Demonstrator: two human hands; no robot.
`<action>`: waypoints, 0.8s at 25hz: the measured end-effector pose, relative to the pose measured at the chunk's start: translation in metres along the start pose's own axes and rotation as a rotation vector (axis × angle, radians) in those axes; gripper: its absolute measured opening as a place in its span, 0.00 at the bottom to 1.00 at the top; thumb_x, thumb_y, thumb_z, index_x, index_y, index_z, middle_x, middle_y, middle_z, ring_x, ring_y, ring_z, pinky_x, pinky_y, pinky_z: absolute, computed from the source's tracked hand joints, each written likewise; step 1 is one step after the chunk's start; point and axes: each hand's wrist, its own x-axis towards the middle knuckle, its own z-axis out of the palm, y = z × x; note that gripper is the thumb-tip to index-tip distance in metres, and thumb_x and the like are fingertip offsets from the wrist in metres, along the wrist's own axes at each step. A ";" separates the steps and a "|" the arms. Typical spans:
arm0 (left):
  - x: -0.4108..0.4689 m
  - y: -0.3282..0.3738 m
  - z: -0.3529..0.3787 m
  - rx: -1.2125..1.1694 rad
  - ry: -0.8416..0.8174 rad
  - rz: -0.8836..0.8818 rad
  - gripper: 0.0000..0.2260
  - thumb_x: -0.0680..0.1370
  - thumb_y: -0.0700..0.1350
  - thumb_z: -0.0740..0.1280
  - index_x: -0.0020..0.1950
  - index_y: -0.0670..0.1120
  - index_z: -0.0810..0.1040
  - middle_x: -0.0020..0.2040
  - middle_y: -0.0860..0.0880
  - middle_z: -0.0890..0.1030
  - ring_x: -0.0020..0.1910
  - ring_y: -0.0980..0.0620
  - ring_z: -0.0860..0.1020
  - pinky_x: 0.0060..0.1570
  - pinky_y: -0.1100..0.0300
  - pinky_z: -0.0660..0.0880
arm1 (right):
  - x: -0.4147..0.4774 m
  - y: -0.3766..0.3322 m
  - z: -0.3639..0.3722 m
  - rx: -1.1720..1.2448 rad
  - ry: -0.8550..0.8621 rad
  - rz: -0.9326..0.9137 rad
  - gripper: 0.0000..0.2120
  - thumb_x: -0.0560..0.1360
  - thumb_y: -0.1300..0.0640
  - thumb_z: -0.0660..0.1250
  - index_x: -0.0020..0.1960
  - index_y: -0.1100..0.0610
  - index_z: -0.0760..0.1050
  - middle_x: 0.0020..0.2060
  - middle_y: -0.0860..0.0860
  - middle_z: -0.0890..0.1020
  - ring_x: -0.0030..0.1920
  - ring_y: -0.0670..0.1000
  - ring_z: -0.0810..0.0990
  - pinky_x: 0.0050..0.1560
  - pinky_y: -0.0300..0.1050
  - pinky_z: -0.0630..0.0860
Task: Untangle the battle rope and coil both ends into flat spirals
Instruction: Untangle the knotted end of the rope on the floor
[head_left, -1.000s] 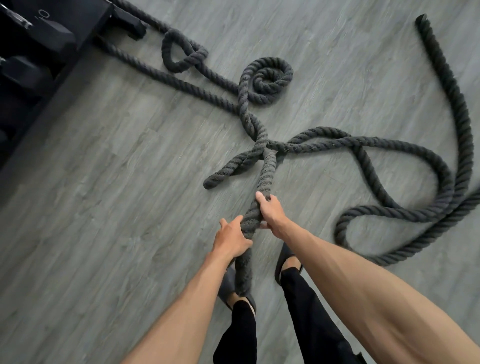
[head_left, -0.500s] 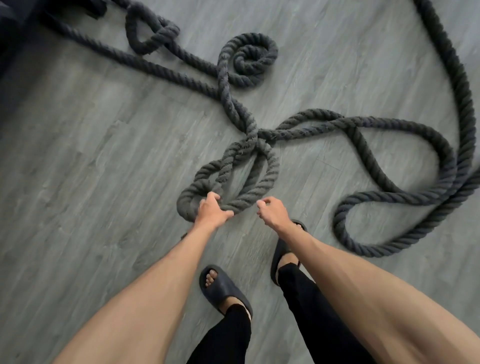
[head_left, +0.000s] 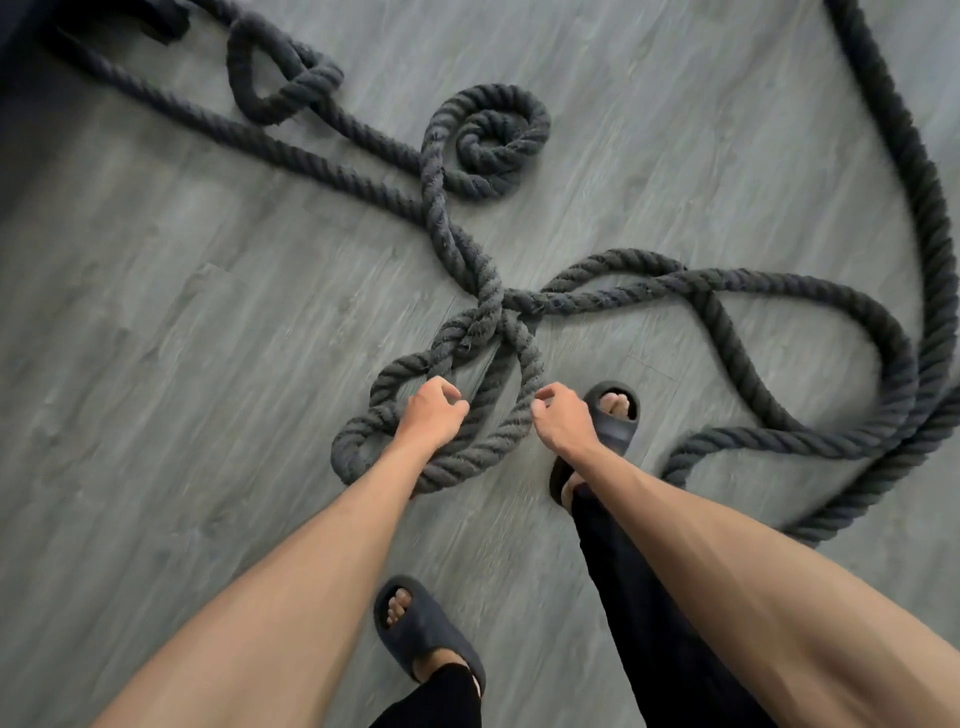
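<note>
Grey wood-grain floor (head_left: 156, 364). On bare feet, a near slipper (head_left: 421, 631) and a far slipper (head_left: 615, 423), dark, open at the toes. Black trouser legs (head_left: 639, 623) above them. Dark unclear shape (head_left: 21, 47) at top left.

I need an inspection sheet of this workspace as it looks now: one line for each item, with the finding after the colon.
Surface: grey wood-look floor.
Job's things: battle rope tangled, strands crossing at the middle; one small spiral lies flat farther away.
Clutter: nothing seen.
Grippers: left hand, fingers curled, over a near loop; right hand, fingers curled, beside that loop; grip unclear for both.
Cables: nothing seen.
Surroundings: dark object at the top left corner; the person's dark slides on the floor.
</note>
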 end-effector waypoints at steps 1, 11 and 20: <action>0.019 0.005 0.004 -0.027 0.035 -0.029 0.10 0.77 0.45 0.67 0.57 0.46 0.78 0.54 0.47 0.81 0.59 0.46 0.77 0.52 0.59 0.70 | 0.023 0.002 -0.004 -0.014 0.012 0.004 0.15 0.81 0.56 0.59 0.64 0.59 0.76 0.60 0.58 0.82 0.62 0.59 0.78 0.59 0.46 0.71; 0.234 0.091 0.058 -0.318 0.348 -0.228 0.20 0.77 0.44 0.67 0.67 0.44 0.67 0.64 0.42 0.75 0.63 0.42 0.74 0.57 0.55 0.69 | 0.230 -0.022 -0.018 -0.115 0.048 -0.178 0.15 0.80 0.55 0.61 0.64 0.59 0.74 0.57 0.57 0.81 0.61 0.58 0.77 0.62 0.51 0.74; 0.321 0.104 0.060 -1.078 0.157 -0.489 0.30 0.79 0.55 0.67 0.75 0.42 0.65 0.71 0.44 0.72 0.65 0.44 0.76 0.63 0.48 0.75 | 0.290 -0.091 0.030 -0.461 -0.067 -0.223 0.33 0.75 0.35 0.65 0.65 0.62 0.70 0.64 0.61 0.75 0.67 0.63 0.71 0.67 0.62 0.66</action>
